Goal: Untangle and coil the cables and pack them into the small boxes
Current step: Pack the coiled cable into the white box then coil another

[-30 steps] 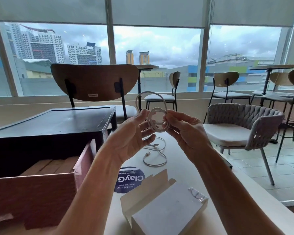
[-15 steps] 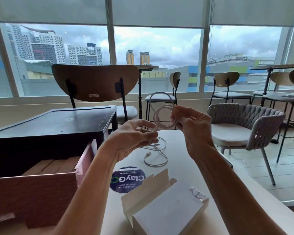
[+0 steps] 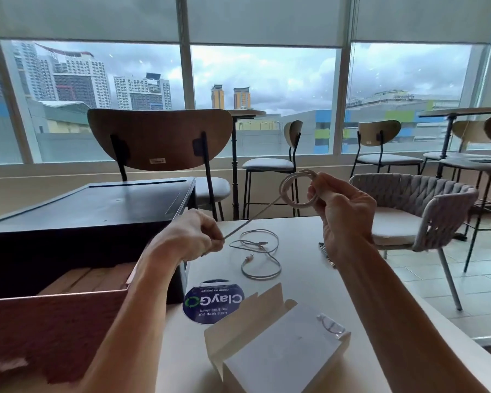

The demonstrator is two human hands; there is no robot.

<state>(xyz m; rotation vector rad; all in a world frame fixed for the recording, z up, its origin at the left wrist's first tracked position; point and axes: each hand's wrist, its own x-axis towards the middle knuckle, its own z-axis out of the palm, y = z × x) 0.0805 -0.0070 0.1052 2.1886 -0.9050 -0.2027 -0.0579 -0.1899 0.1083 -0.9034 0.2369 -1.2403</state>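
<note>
Right hand [image 3: 343, 211] is up over the far side of the table, fingers curled through and around a white cable [image 3: 298, 173] that's wound into a small round coil. So that one's got a firm hold on the loops. Left hand [image 3: 193, 236] sits lower and closer to me, thumb and fingertips pinching the free end of the same cable, and the stretch between the two hands runs straight and taut on a diagonal.

Rest of the scene, big stuff first: white table [image 3: 304, 279] with a black case [image 3: 91, 205] on its left side, and a reddish-brown box [image 3: 54, 330] in front of that, open on top with what looks like wooden slats inside. Nearest me is the small white box [image 3: 281, 361], flap standing open and nothing coiled inside as far as I can see. A second loose cable [image 3: 260, 245] lies on the table in floppy loops between the hands, just past a round blue "ClayGo" sticker [image 3: 213, 303]. Tiny clear plastic bit [image 3: 330, 327] sits on the white box's right corner, can't tell what it is.
</note>
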